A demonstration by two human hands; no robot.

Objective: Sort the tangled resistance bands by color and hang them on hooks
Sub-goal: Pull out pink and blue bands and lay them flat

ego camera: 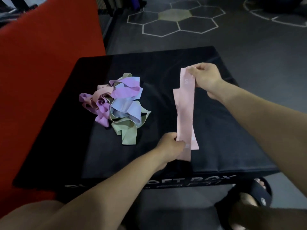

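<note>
Near the front edge of the black soft box [216, 130]: left hand [169, 146], fingers curled, pinching the near end of the pink bands [185, 112]. Pink bands stretched flat over the right half of the box top, from front toward back. Farther back, near the right edge: right hand [206, 78], fingers curled around the far end. Left of centre: tangled pile of bands [116, 105], purple, blue, green, peach, well apart from the pink ones.
</note>
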